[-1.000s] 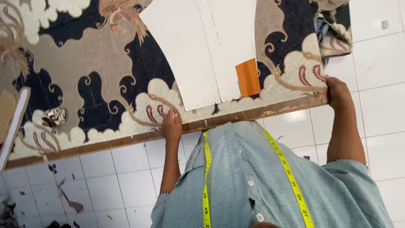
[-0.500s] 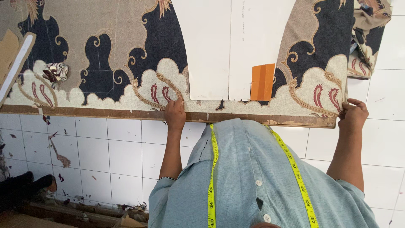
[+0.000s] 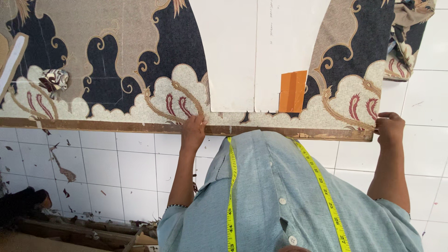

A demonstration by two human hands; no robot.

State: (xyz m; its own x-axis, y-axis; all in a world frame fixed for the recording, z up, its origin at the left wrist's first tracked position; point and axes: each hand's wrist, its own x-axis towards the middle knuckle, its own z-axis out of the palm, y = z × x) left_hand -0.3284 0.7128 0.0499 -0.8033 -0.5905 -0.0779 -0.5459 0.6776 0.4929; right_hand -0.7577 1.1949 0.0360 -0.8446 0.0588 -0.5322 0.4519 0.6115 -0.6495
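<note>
Unmoved: both hands (image 3: 193,130) on scalloped, paisley-patterned cloth (image 3: 140,60).

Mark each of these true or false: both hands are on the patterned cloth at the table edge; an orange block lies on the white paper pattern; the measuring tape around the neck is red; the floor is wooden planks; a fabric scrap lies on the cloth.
1. Both hands on the patterned cloth at the table edge: true; left hand, right hand.
2. Orange block on the white paper pattern: true, at its lower right corner.
3. Measuring tape is red: false, it is yellow.
4. Floor is wooden planks: false, white tiles.
5. Fabric scrap lies on the cloth: true.
</note>
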